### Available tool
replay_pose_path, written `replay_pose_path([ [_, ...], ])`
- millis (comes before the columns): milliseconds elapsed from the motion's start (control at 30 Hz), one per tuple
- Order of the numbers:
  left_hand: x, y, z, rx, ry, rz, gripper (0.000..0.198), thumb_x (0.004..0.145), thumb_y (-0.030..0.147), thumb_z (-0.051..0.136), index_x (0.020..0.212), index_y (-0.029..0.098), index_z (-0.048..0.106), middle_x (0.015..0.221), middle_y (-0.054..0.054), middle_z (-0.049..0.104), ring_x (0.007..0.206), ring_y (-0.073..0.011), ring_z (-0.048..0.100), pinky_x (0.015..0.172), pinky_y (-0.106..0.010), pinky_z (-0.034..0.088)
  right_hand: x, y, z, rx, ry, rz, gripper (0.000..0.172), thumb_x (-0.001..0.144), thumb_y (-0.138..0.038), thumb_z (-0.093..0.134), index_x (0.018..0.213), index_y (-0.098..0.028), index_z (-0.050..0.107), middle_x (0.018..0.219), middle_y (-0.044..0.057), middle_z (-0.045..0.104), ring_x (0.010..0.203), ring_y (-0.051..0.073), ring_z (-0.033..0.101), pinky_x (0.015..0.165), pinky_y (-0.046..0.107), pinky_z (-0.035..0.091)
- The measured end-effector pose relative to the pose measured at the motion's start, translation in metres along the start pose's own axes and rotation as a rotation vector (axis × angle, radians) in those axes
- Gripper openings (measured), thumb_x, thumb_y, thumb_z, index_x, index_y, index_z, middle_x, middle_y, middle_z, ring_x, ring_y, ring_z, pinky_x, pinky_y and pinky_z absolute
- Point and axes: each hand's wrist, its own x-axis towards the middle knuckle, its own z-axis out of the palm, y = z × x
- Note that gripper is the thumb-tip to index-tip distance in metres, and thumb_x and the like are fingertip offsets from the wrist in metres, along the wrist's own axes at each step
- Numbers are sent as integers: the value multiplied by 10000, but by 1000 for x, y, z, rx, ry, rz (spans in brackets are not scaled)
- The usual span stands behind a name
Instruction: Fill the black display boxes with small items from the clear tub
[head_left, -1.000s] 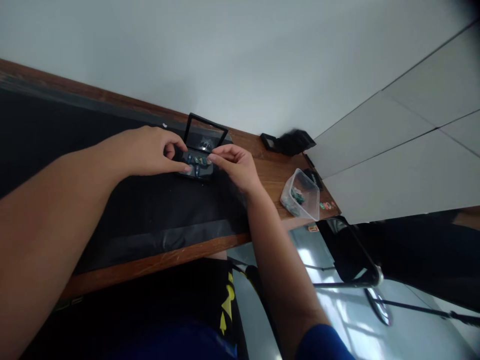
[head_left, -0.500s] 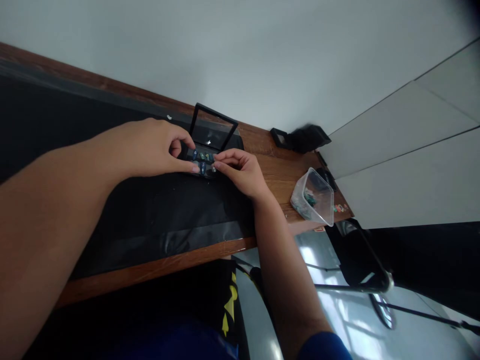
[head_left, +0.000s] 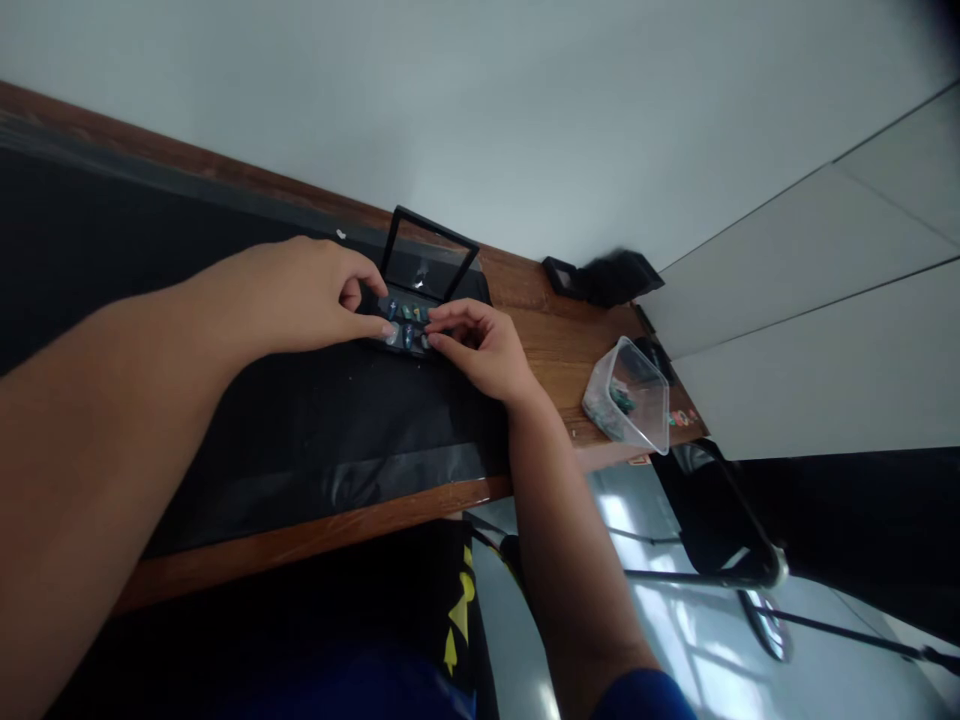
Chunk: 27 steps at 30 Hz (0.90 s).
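A small black case (head_left: 409, 325) lies on the black mat (head_left: 285, 420), its framed clear lid (head_left: 429, 252) standing up at the back. Several small blue and green stones (head_left: 405, 314) sit in its tray. My left hand (head_left: 300, 295) rests at the case's left side, thumb and forefinger curled together at its edge. My right hand (head_left: 480, 345) is at the case's right front corner, its fingertips pinched over the stones. What the fingertips hold is too small to make out.
A wooden table (head_left: 555, 350) runs along a pale wall. A clear plastic tub (head_left: 628, 395) with small green pieces stands at the right. Another black frame (head_left: 600, 278) lies at the back right. A dark chair (head_left: 712, 520) stands beyond the table's end.
My right hand's fingertips have dropped from the case's right edge down onto the tray's front corner. The left hand has stayed at the case's left side. The view has shifted a little.
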Motion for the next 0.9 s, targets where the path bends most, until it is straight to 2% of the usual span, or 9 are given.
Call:
replay_pose_path([
  [133, -1, 2, 1, -7, -10, 11, 591, 857, 696, 692, 1299, 330, 834, 949, -24, 804, 766, -250, 712, 737, -363, 478, -2, -4, -2, 50, -107, -12, 396, 808, -384, 902, 1125, -225, 726, 1065, 53, 833, 801, 145, 674, 697, 298, 478],
  [233, -1, 3, 1, -11, -26, 7, 612, 861, 686, 694, 1343, 333, 828, 960, -35, 803, 806, -270, 725, 788, -373, 506, -1, -3, -3, 48, -125, 10, 399, 812, -375, 895, 1133, -222, 715, 1081, 65, 828, 856, 162, 701, 712, 300, 476],
  [333, -1, 4, 1, -6, -33, -3, 625, 857, 687, 693, 1355, 332, 825, 970, -38, 802, 832, -279, 731, 826, -381, 518, 0, 0, -3, 29, -108, 10, 420, 810, -389, 900, 1149, -222, 714, 1100, 70, 821, 868, 167, 694, 717, 300, 473],
  [500, -3, 4, 1, -20, -45, 17, 632, 875, 695, 627, 1351, 326, 817, 944, -50, 824, 831, -286, 733, 796, -391, 490, 0, -1, -1, 40, -43, -9, 387, 782, -388, 915, 1096, -240, 744, 1079, 48, 821, 798, 153, 643, 711, 307, 479],
  [600, -3, 2, 3, -40, -60, 38, 622, 855, 714, 619, 1317, 359, 835, 945, -71, 834, 808, -291, 742, 745, -418, 470, -1, -5, 1, 26, 8, 20, 352, 759, -370, 922, 1048, -249, 763, 1095, 38, 822, 748, 140, 594, 692, 312, 484],
  [733, -1, -1, 4, -29, -44, 58, 633, 848, 728, 607, 1314, 367, 838, 939, -65, 843, 765, -279, 734, 686, -409, 459, -3, -7, 0, 10, 23, 60, 386, 736, -352, 933, 1066, -243, 765, 1098, 35, 828, 715, 123, 558, 682, 300, 485],
  [900, -1, -2, 2, -31, -53, 22, 691, 867, 744, 610, 1395, 347, 811, 940, -60, 843, 834, -291, 740, 766, -391, 481, -2, -7, -1, 21, 26, 73, 407, 716, -358, 952, 1054, -233, 762, 1057, 33, 829, 681, 108, 543, 660, 285, 465],
])
